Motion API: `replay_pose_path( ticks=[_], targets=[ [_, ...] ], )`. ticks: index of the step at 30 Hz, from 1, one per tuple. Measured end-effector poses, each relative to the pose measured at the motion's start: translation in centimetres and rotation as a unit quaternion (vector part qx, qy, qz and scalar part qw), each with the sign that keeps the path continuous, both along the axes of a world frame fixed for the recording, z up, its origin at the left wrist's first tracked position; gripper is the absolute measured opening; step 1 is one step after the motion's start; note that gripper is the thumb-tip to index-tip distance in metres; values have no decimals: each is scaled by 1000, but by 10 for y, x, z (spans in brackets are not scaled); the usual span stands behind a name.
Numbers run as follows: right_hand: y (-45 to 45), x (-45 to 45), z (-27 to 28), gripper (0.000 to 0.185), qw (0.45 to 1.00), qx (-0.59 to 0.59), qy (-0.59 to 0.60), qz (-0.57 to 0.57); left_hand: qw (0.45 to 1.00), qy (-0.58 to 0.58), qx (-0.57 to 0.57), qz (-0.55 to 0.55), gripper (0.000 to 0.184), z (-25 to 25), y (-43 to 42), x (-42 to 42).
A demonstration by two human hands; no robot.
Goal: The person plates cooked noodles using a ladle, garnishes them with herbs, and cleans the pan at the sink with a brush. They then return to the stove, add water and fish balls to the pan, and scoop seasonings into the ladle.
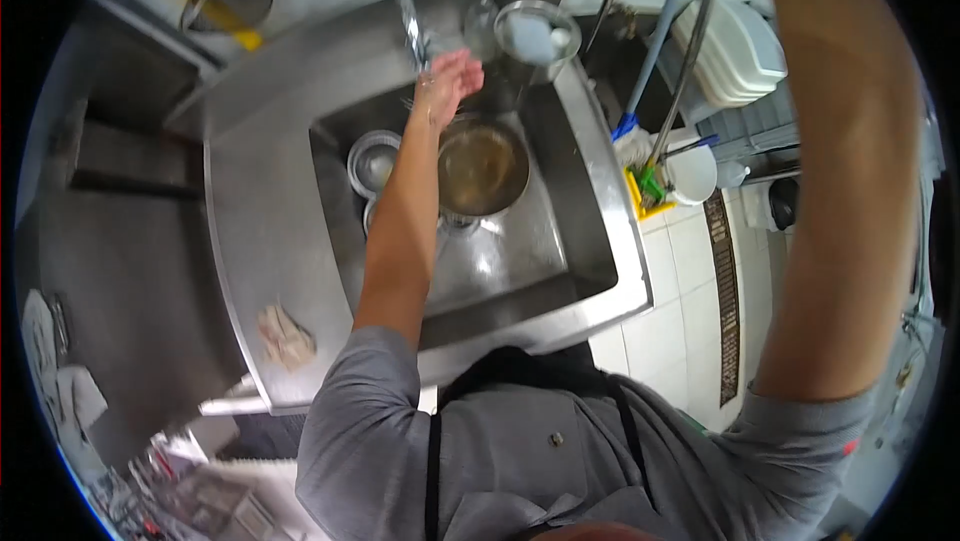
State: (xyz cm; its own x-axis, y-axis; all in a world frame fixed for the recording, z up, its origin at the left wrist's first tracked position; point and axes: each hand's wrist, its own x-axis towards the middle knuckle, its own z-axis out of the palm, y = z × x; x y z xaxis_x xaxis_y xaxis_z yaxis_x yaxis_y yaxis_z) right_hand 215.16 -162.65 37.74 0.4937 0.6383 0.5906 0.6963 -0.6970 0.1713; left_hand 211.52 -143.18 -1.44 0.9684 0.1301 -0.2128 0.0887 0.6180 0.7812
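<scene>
My left hand is stretched out over the back of the steel sink, just in front of the metal faucet. Its fingers are extended and it holds nothing that I can see. Below the hand, a round metal pot with murky brownish liquid stands in the basin. To its left is a smaller metal bowl, partly hidden behind my forearm along with another round metal item. My right arm rises along the right side, and its hand is beyond the top edge of the view.
A metal bowl with white items sits at the sink's back right corner. A crumpled cloth lies on the left counter. Right of the sink are long handles, a white bucket and stacked white containers.
</scene>
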Motion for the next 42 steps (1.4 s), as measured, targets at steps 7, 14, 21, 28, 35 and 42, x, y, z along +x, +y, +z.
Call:
replay_pose_path(
  ticks=[7, 14, 21, 28, 35, 42],
  targets=[
    [-94, -106, -55, 47, 999, 29, 28, 12, 884, 193, 425, 7, 36, -95, 38, -109],
    [-142, -202, -84, 64, 978, 185, 89, -33, 669, 289, 635, -256, 64, -292, 54, -288],
    [-73, -207, -337, 72, 860, 122, 492, -66, 851, 341, 335, -217, 26, -193, -22, -297],
    [28, -143, -441, 37, 713, -399, 575, 37, 712, 434, 501, -231, 41, -150, -29, -293],
    [49, -136, -506, 31, 744, -347, 566, 73, 724, 460, 448, -254, 43, -158, -41, -304],
    [76, -131, -537, 27, 690, -167, 700, -68, 757, 465, 392, -241, 45, -140, -44, -287]
  ],
)
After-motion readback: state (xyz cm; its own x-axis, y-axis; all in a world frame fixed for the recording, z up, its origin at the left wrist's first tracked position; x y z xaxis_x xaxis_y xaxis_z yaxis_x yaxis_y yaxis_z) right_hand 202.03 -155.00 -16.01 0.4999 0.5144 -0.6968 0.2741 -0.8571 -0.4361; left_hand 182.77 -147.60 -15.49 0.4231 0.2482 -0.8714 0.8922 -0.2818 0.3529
